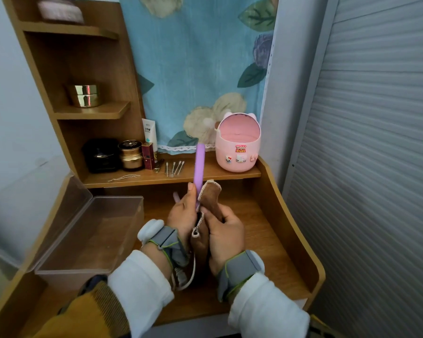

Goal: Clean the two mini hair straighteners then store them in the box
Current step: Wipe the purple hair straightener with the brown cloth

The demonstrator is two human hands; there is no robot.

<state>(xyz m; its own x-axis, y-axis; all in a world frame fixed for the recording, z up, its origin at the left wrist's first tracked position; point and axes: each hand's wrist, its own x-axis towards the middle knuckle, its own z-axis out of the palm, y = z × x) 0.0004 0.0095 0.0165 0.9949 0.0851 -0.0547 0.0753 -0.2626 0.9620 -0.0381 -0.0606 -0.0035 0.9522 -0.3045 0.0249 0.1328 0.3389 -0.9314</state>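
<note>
A purple mini hair straightener (199, 167) stands nearly upright above the desk, its lower end gripped in my left hand (183, 213). My right hand (226, 234) holds a brown cloth (211, 198) pressed against the straightener's lower right side. A second small purple piece (176, 197) peeks out behind my left hand; I cannot tell what it is. A clear plastic box (91, 237) with its lid tipped open sits on the desk to the left, with nothing visible inside.
A pink lidded bin (238, 145) stands on the low shelf at the right. Cosmetic jars (131, 154), a tube and cotton swabs (175, 168) line that shelf. A raised wooden rim (300, 230) borders the desk on the right.
</note>
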